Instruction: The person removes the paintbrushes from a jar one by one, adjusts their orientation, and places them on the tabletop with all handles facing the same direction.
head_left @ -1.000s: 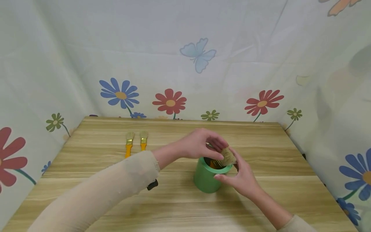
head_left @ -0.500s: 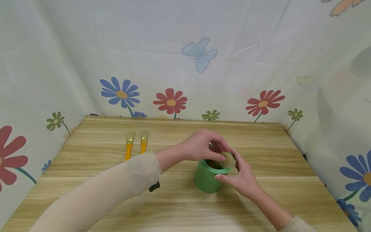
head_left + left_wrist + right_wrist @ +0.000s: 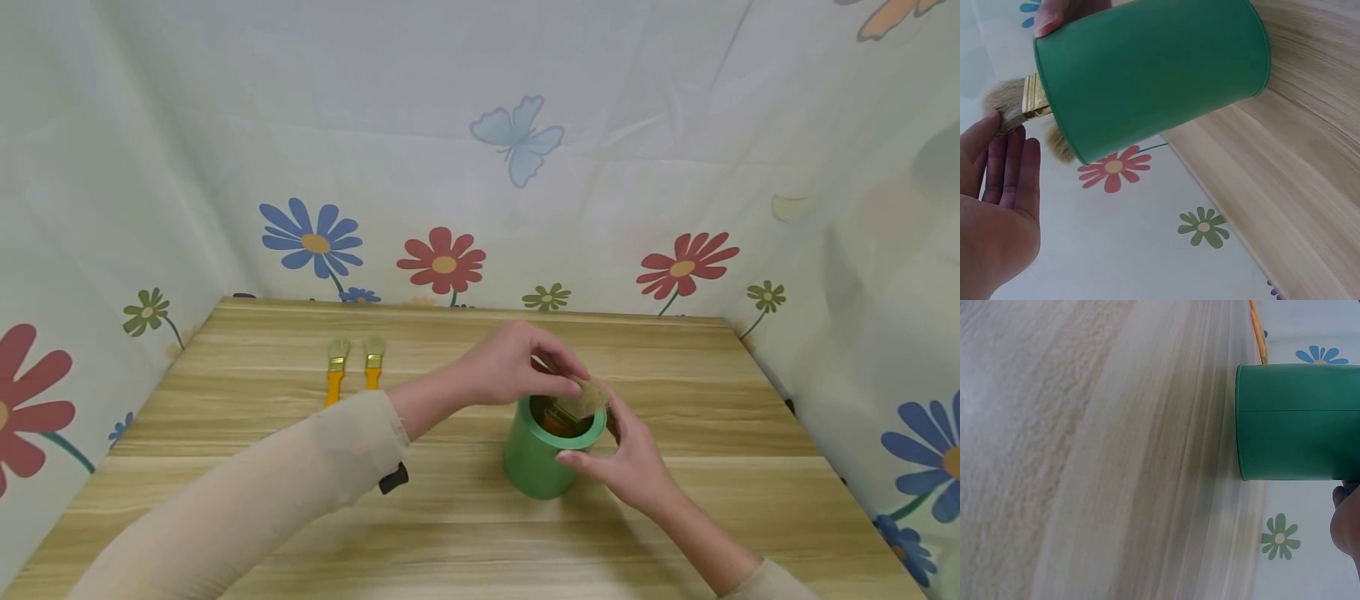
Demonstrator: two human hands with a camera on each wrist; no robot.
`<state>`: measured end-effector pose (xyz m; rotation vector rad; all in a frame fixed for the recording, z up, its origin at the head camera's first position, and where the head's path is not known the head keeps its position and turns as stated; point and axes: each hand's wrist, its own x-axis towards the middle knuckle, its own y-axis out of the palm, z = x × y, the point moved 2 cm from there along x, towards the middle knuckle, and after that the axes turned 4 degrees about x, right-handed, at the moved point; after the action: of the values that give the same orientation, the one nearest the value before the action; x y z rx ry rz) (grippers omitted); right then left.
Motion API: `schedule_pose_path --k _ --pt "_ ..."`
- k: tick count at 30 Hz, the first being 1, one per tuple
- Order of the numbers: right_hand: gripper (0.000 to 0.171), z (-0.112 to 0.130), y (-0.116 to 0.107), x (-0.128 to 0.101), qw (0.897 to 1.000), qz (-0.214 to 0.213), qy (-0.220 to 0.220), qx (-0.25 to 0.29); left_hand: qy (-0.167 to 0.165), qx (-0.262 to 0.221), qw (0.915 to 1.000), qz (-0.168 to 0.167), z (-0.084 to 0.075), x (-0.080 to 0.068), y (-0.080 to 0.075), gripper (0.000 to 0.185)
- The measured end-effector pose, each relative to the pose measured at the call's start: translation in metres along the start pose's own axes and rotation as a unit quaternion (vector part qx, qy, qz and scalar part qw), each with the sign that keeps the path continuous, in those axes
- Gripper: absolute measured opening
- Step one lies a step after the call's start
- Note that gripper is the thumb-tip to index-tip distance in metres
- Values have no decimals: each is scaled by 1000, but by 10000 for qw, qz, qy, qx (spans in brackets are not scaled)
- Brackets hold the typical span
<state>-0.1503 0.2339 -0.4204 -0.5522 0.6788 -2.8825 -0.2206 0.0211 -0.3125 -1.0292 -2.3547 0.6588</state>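
Green cup [image 3: 542,462] holds brush [image 3: 581,398]; left hand [image 3: 513,367] fingers pinching bristles; right hand [image 3: 628,458] fingers steadying rim.

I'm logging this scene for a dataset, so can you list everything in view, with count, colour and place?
Green cup: one, green, upright on the table, right of centre.
Brushes in the cup: at least one, tan bristles with a gold ferrule and orange handle, bristles sticking above the rim; the exact number is hidden.
Loose brushes: two, orange handles, tan bristles, lying side by side at the table's far left.
Table: one, light wood grain.
Backdrop: one pale cloth printed with flowers and butterflies, around three sides.
Black object: one, small, under the left sleeve; cannot tell what it is.
Left hand: over the cup, fingers touching the bristles.
Right hand: at the cup's right rim, fingers touching it.
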Motion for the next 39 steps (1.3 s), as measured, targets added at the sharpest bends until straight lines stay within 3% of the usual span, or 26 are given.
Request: schedule_pose_path --k 9,20,39 --pt "94 -1 0 1 9999 47 -54 95 6 -365 9972 -648 -4 -1 -14 18" --pt "99 0 0 1 9999 41 91 69 -143 -615 9853 -1587 -14 -5 -40 18" --pt "102 0 0 1 9998 -11 172 56 -431 -1079 9641 -2387 -41 -19 -97 20"
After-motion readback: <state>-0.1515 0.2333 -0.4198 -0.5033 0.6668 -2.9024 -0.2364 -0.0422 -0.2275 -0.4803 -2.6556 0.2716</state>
